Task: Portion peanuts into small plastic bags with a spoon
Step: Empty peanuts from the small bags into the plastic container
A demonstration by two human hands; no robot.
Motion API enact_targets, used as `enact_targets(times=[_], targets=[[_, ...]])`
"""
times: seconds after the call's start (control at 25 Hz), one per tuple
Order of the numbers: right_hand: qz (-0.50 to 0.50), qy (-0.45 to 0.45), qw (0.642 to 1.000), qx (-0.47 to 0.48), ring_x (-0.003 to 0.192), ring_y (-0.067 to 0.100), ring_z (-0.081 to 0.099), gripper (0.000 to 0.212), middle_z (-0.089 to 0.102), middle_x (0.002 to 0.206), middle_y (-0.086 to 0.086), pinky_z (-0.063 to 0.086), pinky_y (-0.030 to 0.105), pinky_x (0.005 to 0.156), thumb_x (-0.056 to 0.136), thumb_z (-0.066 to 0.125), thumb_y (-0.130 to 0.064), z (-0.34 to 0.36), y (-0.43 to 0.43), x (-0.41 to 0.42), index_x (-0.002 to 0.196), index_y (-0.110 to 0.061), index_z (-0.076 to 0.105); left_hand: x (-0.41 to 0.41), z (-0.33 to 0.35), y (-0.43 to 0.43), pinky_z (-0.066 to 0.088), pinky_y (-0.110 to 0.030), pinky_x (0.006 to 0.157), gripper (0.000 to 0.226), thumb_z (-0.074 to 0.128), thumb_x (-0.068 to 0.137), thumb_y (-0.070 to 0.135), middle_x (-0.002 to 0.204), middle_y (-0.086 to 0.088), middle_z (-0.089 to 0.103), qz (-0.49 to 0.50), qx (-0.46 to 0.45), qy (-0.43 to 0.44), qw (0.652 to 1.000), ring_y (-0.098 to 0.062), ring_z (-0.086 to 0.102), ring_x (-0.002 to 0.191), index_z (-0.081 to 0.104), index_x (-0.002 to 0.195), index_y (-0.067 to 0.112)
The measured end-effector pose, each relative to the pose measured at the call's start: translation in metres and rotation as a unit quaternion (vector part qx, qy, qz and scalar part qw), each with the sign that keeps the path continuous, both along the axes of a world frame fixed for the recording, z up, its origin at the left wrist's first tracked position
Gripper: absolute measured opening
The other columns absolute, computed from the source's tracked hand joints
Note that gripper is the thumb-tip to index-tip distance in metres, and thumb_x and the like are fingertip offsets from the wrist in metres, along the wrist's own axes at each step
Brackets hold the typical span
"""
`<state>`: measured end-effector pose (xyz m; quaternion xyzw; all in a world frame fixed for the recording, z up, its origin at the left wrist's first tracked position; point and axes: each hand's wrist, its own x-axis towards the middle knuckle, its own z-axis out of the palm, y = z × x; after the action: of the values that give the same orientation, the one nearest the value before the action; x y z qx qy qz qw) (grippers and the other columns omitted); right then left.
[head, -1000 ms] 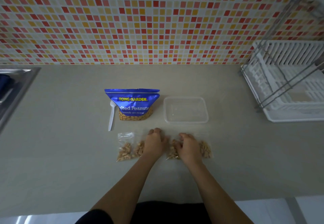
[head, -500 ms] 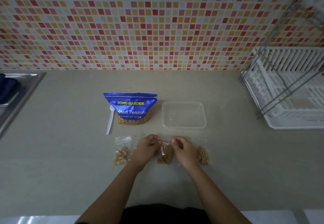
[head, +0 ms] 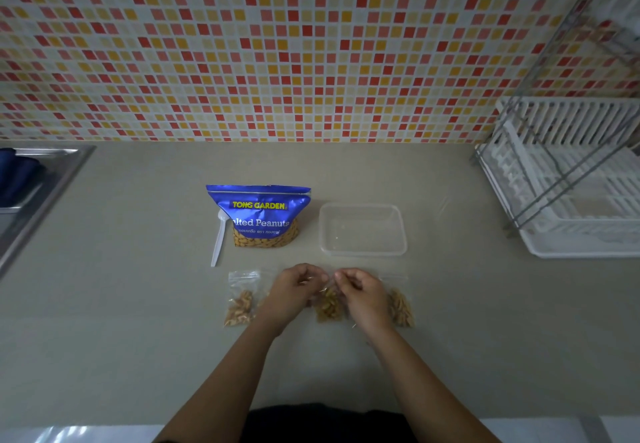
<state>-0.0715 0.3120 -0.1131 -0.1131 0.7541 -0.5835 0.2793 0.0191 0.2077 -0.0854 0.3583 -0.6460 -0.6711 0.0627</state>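
Note:
A blue bag of salted peanuts (head: 260, 215) stands on the counter, with a white plastic spoon (head: 219, 242) lying at its left side. In front of it lie small clear bags holding peanuts: one at the left (head: 239, 300), one at the right (head: 400, 305). A middle small bag (head: 327, 305) hangs between my hands. My left hand (head: 294, 292) and my right hand (head: 362, 292) both pinch its top edge. Part of another filled bag may lie under my left hand; I cannot tell.
An empty clear plastic container (head: 362, 229) sits right of the peanut bag. A white dish rack (head: 575, 186) with a metal frame stands at the right edge. A steel sink (head: 38, 186) is at the far left. Mosaic tiles cover the wall behind.
My hands went from lying flat over the small bags to lifting the middle bag by its top edge. The camera view has shifted slightly.

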Motion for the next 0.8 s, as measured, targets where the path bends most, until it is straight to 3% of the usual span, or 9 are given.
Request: enact_targets(times=[0.16, 0.32, 0.56, 0.8], targets=[[0.004, 0.013, 1.000, 0.001, 0.068, 0.016, 0.065, 0.007, 0.071, 0.076, 0.006, 0.051, 0.029, 0.071, 0.085, 0.063, -0.017, 0.005, -0.002, 0.003, 0.080, -0.019, 0.066, -0.003, -0.003, -0.006, 0.053, -0.032, 0.068, 0.004, 0.065, 0.084, 0.015, 0.069, 0.002, 0.064, -0.029, -0.127, -0.020, 0.991, -0.010, 0.059, 0.061, 0.067, 0.081, 0.017], [0.012, -0.001, 1.000, 0.000, 0.069, 0.017, 0.065, 0.011, 0.070, 0.075, 0.004, 0.053, 0.034, 0.075, 0.086, 0.062, -0.018, 0.006, -0.003, 0.003, 0.076, -0.023, 0.065, -0.003, -0.002, -0.007, 0.052, -0.033, 0.072, 0.004, 0.064, 0.083, 0.018, 0.070, 0.005, 0.064, -0.051, -0.213, -0.029, 0.975, -0.012, 0.061, 0.066, 0.068, 0.083, 0.016], [0.020, 0.096, 0.994, 0.051, 0.060, 0.006, 0.058, 0.007, 0.064, 0.066, -0.004, 0.044, 0.018, 0.062, 0.086, 0.061, -0.020, 0.015, -0.008, 0.002, 0.082, -0.018, 0.065, -0.005, 0.007, -0.008, 0.049, -0.029, 0.075, 0.008, 0.064, 0.082, 0.023, 0.076, -0.002, 0.070, -0.037, -0.286, -0.054, 0.956, -0.020, 0.067, 0.072, 0.067, 0.079, 0.017], [-0.010, 0.113, 0.993, 0.039, 0.052, -0.007, 0.055, 0.009, 0.061, 0.059, -0.011, 0.040, 0.006, 0.056, 0.085, 0.062, -0.019, 0.020, -0.009, -0.003, 0.077, -0.020, 0.063, 0.002, 0.014, -0.021, 0.048, -0.028, 0.071, 0.010, 0.067, 0.082, 0.024, 0.069, -0.003, 0.068, -0.020, -0.273, -0.061, 0.960, -0.021, 0.068, 0.070, 0.066, 0.077, 0.014]])
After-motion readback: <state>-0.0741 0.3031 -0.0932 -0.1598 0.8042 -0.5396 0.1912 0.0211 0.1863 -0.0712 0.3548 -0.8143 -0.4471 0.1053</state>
